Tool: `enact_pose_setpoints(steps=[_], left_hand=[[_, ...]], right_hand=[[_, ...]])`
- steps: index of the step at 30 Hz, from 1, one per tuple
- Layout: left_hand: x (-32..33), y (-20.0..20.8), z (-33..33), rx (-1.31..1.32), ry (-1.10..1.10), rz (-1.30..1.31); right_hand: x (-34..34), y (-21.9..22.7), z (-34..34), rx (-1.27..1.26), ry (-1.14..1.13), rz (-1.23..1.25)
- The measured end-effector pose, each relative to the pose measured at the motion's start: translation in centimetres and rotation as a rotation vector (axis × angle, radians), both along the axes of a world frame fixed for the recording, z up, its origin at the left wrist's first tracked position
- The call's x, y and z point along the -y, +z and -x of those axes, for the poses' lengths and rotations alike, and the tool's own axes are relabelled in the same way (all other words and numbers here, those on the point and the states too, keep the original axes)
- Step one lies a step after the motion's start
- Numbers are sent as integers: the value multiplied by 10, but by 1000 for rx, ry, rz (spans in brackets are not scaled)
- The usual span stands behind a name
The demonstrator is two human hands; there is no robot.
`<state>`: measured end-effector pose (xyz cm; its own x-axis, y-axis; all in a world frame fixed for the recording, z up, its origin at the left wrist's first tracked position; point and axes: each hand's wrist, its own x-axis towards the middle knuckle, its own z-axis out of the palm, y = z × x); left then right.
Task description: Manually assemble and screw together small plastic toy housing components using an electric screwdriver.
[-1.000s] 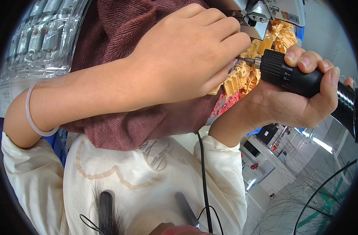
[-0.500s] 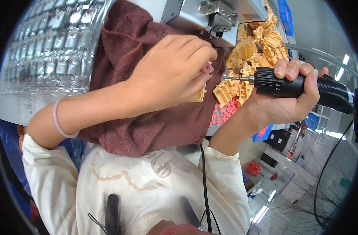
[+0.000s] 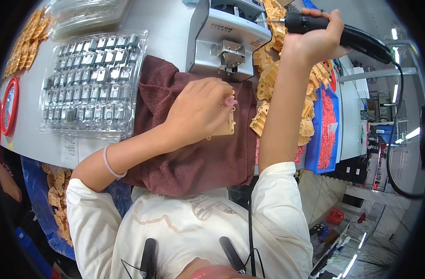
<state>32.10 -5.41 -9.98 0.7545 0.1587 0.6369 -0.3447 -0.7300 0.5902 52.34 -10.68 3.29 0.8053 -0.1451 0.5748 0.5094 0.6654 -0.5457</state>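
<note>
My left hand [image 3: 201,109] is closed over a yellow plastic housing [image 3: 223,129] that rests on a brown towel [image 3: 198,162]. Its fingertips pinch a small pink plastic part [image 3: 229,101] at the housing's upper end; the palm hides much of the housing. Up at the far right, my right hand [image 3: 317,44] is wrapped around a black electric screwdriver [image 3: 307,23]. The driver's thin bit points left, its tip beside the upper right edge of a silver screw feeder [image 3: 222,39].
Left of the towel lies a clear tray [image 3: 89,83] of small metal-cased parts. Yellow housings [image 3: 268,76] are heaped right of the feeder. A blue bin [image 3: 334,135] of pink parts stands farther right. The driver's black cable [image 3: 390,153] hangs at the right.
My right hand has carried the screwdriver up and away from the pink part to the feeder. My left hand still holds the pink part and housing. The view has shifted, showing more table.
</note>
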Motion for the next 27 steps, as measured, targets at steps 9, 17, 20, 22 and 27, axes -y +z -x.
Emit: enact_pose_setpoints(steps=[9, 17, 20, 22, 27], left_hand=[[-1, 20, 2, -168, -106, 127], [-24, 67, 2, 90, 0, 395], [-24, 69, -3, 14, -213, 387], [-17, 69, -9, 8, -297, 436], [-8, 77, -15, -107, -509, 476]], right_hand=[[18, 9, 6, 52, -80, 16], [37, 14, 44, -44, 295, 16], [55, 16, 55, -6, 405, 42], [67, 16, 61, 10, 421, 101], [87, 16, 71, 29, 417, 91]])
